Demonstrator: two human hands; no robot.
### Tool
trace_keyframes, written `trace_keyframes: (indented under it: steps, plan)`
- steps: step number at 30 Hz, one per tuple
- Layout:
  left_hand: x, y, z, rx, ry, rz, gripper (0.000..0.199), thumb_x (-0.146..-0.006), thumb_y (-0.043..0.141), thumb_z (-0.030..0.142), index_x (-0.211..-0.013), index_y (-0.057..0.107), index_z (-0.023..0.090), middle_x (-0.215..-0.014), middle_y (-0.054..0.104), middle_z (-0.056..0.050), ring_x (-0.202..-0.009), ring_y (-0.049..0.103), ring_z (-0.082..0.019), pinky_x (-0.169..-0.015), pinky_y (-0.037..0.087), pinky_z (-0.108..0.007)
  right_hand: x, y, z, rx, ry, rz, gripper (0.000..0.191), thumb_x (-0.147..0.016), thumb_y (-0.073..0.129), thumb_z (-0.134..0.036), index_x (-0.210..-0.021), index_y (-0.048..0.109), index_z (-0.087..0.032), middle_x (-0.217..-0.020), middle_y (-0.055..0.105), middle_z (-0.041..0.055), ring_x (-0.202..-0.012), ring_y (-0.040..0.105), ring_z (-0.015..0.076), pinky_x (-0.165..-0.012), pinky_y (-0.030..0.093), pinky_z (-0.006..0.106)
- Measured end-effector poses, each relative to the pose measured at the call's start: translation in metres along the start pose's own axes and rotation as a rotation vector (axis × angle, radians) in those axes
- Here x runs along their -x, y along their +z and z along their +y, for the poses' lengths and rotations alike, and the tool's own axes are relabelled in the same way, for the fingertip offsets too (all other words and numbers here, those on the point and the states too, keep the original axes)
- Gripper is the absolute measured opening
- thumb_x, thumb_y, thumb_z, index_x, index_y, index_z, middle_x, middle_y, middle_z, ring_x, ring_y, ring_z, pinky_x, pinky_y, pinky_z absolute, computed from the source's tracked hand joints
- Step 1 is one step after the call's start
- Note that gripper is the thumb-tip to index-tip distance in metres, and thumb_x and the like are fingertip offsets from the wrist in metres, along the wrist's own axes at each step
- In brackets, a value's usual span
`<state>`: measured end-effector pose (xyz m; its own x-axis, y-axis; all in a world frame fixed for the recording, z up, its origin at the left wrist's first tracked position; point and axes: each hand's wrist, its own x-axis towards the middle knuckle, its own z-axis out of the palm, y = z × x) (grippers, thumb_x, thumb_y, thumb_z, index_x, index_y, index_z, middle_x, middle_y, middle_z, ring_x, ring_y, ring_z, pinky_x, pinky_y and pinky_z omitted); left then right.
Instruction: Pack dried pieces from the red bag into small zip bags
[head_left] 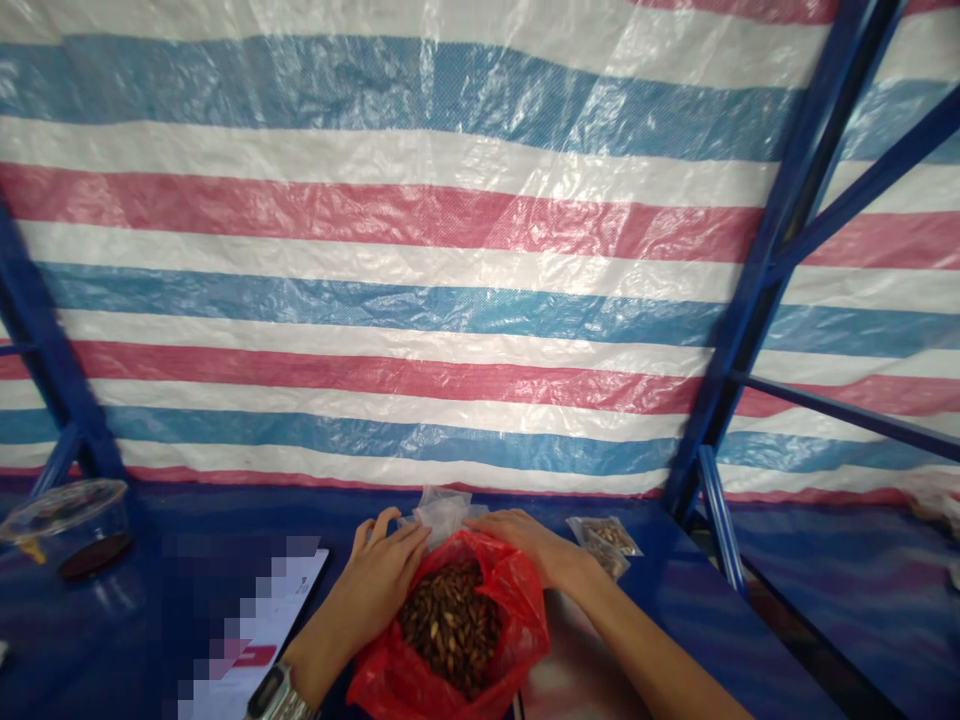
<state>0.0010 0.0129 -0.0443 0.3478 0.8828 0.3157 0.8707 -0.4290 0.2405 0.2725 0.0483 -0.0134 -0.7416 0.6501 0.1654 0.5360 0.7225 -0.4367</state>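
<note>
An open red plastic bag [525,640] stands in front of me, filled with brown, elongated seed-like pieces [450,620]. Just beyond its rim lie several small clear plastic bags [442,512]. My left hand [386,570] reaches past the bag's left side, fingers bent and apart, tips at the edge of the clear bags. From the right, my right hand [517,545] comes over the far rim, and its fingertips touch the clear bags. Its thumb is hidden behind the red plastic, so its grip does not show.
Small filled clear packets [609,540] lie to the right on the blue table [660,610]. Left of me are a phone or tablet [289,600], partly pixelated, and a lidded clear tub [71,525]. Blue metal posts [742,300] and a striped tarp [420,300] stand behind.
</note>
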Motion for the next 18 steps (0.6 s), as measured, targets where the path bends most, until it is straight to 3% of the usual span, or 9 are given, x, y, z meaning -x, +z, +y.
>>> trace_keyframes:
  steps: [3,6,12,15,18]
  plan:
    - [-0.001,-0.002,0.0,-0.026,-0.006,-0.013,0.042,-0.107,0.04,0.03,-0.139,0.066,0.033,-0.145,0.068,-0.003,-0.14,0.047,-0.034,-0.114,0.036,-0.058,0.0,-0.011,0.007,-0.035,-0.05,0.097,0.061,-0.091,0.067,-0.025,-0.151,0.056,-0.018,-0.152,0.059,0.0148,-0.138,0.059,0.029,-0.12,0.042,0.043]
    - [-0.002,-0.003,-0.003,-0.045,-0.02,0.023,0.044,-0.107,0.041,0.031,-0.145,0.062,0.031,-0.151,0.062,-0.005,-0.139,0.046,-0.036,-0.115,0.036,-0.059,0.008,-0.031,0.017,0.014,0.058,0.219,0.052,-0.099,0.044,-0.016,-0.149,0.058,-0.017,-0.152,0.06,0.0127,-0.14,0.058,0.0247,-0.121,0.042,0.044]
    - [-0.006,-0.01,0.0,-0.008,0.006,0.128,0.038,-0.105,0.044,0.025,-0.132,0.071,0.03,-0.133,0.068,-0.009,-0.125,0.054,-0.031,-0.108,0.044,-0.054,0.044,-0.077,0.039,0.043,0.293,0.215,0.044,-0.102,0.045,-0.029,-0.136,0.069,-0.013,-0.14,0.069,0.015,-0.13,0.065,0.0302,-0.114,0.048,0.049]
    - [-0.008,-0.018,0.008,0.051,0.076,0.149,0.035,-0.105,0.044,0.024,-0.121,0.075,0.03,-0.121,0.071,-0.007,-0.115,0.058,-0.028,-0.101,0.048,-0.05,0.062,-0.078,0.048,0.041,0.336,0.311,0.041,-0.103,0.046,-0.035,-0.13,0.072,-0.018,-0.135,0.072,0.0132,-0.126,0.067,0.0304,-0.112,0.049,0.049]
    - [-0.008,-0.025,0.016,0.082,0.13,0.14,0.034,-0.105,0.044,0.025,-0.116,0.076,0.028,-0.11,0.074,-0.006,-0.108,0.062,-0.027,-0.095,0.052,-0.047,0.08,-0.061,0.059,0.034,0.346,0.377,0.037,-0.101,0.047,-0.032,-0.122,0.075,-0.021,-0.129,0.075,0.0113,-0.121,0.069,0.0293,-0.11,0.05,0.047]
